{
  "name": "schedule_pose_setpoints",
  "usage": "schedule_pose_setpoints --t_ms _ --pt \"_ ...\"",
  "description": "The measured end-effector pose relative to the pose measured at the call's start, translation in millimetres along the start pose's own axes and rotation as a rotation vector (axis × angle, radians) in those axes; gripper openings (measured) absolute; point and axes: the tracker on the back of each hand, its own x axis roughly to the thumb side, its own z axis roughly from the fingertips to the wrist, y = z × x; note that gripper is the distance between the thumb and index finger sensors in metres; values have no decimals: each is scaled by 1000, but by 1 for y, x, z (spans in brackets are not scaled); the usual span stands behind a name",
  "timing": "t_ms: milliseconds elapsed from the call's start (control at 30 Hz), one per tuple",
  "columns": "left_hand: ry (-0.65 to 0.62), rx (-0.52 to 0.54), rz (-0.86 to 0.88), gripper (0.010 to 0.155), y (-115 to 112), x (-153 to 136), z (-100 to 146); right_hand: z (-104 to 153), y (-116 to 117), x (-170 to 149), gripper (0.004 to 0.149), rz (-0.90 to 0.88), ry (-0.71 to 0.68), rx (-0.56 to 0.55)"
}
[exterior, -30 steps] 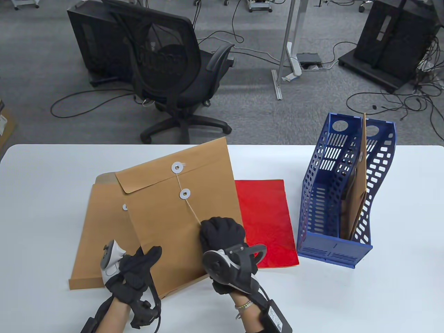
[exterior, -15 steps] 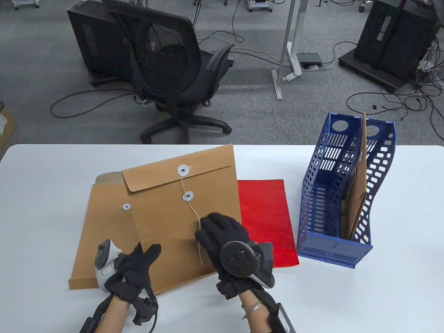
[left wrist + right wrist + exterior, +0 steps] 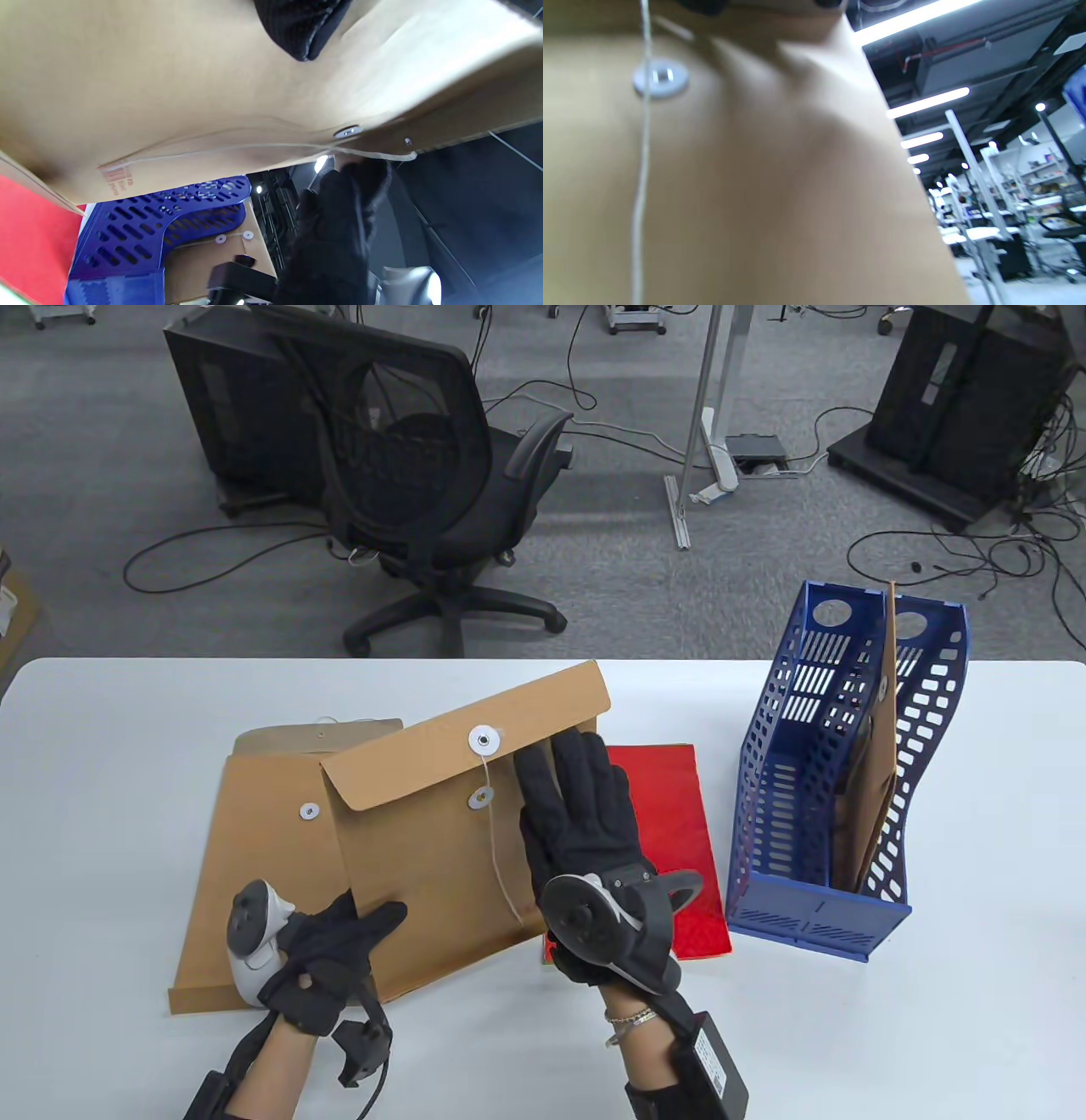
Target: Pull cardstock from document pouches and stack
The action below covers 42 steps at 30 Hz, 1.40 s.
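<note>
Two brown kraft document pouches (image 3: pixel 462 823) lie overlapped on the white table (image 3: pixel 127 780), the upper one tilted; its string (image 3: pixel 501 848) hangs loose, so the flap looks ready to lift. The left hand (image 3: pixel 327 950) pinches its near corner, probably to anchor it, while the right hand (image 3: pixel 585 831) lies flat on it, fingers outstretched and holding nothing, reaching toward the flap edge. One red cardstock sheet (image 3: pixel 670 848) lies beside, partly beneath. Right of it stands the blue slotted file rack (image 3: pixel 814 814); open table lies beyond the flap.
</note>
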Motion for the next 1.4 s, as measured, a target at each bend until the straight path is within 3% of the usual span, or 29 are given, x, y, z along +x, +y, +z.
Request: schedule_pose_setpoints --t_ms 133,200,500,633,867,1000,1167,1400 --pt "-1 -16 -130 47 2 1 -5 -18 -32 -2 50 -49 -36 -57" --pt "-7 18 -111 47 2 -2 -4 -23 -41 -3 46 -36 -49 -60" --pt "-12 100 -183 45 12 -7 5 -40 -44 -1 38 70 -116 47" --pt "-6 118 -151 45 18 -10 9 -42 -40 0 46 37 -155 144" --pt "-14 138 -26 45 26 -16 11 -47 -38 2 71 -127 -231 424" --pt "-4 120 -32 45 25 -17 11 -52 -35 11 80 -33 -262 593" --pt "6 106 -35 44 26 -18 11 -56 -30 29 77 127 -280 731" --pt "-14 69 -25 44 23 -15 9 -58 -12 45 69 164 -298 874"
